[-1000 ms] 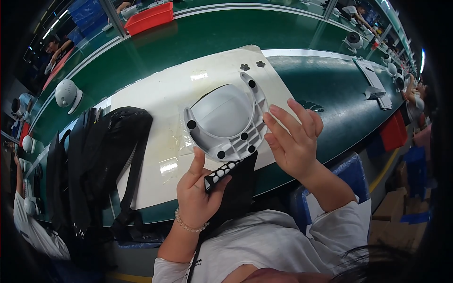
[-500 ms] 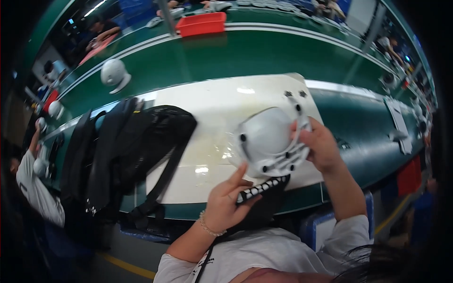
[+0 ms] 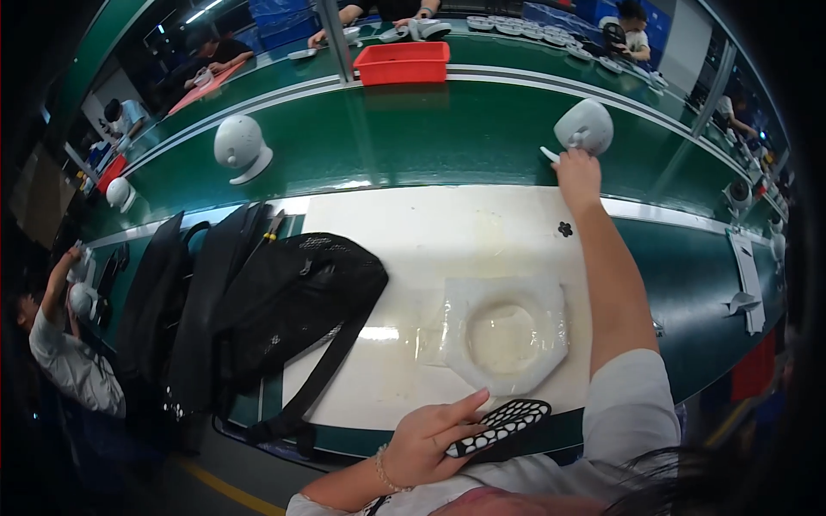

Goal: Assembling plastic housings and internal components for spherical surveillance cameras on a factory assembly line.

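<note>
My right arm stretches to the far right, and my right hand (image 3: 578,176) has its fingers closed at the lower part of a white round-headed device (image 3: 590,125) on the green belt (image 3: 413,138). Its fingertips are partly hidden. Close to my body, my left hand (image 3: 439,434) holds a black mesh strip with round holes (image 3: 508,425), its index finger stretched along it. Just beyond that hand, an octagonal pale holder (image 3: 460,331) with a round hollow lies under clear film on the white board (image 3: 370,232). Beside my right forearm is a small black flower-shaped piece (image 3: 564,229).
Black bags (image 3: 292,292) cover the left of the bench, with yellow-handled cutters (image 3: 274,225) behind them. Another white device (image 3: 241,148) stands on the belt at left. A red bin (image 3: 402,64) sits past the belt. Co-workers are at the far side and at left (image 3: 69,353).
My right hand has carried the white device from above the holder away to the far right belt. The octagonal holder is now uncovered. My left hand keeps the mesh strip, and my view has shifted.
</note>
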`<state>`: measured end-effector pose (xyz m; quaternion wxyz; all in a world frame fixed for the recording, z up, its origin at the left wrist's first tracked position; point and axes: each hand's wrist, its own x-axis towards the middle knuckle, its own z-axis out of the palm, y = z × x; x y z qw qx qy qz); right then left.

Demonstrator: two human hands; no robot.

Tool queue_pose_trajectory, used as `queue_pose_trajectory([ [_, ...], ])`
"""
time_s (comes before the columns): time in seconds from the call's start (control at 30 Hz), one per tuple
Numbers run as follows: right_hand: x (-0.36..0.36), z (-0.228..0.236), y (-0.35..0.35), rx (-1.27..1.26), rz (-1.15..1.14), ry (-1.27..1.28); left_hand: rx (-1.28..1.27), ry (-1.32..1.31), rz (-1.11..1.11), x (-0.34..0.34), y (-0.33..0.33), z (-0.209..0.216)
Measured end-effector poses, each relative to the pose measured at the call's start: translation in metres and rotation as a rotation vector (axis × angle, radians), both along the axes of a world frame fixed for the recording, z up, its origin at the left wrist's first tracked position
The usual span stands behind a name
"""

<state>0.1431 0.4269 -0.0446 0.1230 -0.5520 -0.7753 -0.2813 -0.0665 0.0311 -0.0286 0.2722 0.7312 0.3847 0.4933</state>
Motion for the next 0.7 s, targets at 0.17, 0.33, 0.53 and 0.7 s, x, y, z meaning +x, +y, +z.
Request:
queue_pose_trajectory([
  [0.17, 0.017, 0.001, -0.017, -0.2, -0.036, 0.232, -0.064, 0.047, 0.024, 0.003, 0.002, 0.004],
  [0.33, 0.066, 0.041, -0.173, -0.357, 0.477, 0.748, -0.063, -0.009, 0.073, 0.009, 0.004, -0.001],
  [0.53, 0.218, 0.024, -0.358, -0.056, 0.069, 1.21, -0.302, -0.184, 0.392, 0.028, -0.009, 0.006],
  [0.7, 0.318, -0.088, -0.476, 0.086, -0.397, 1.626, -0.173, -0.08, 0.285, 0.026, 0.001, -0.01],
])
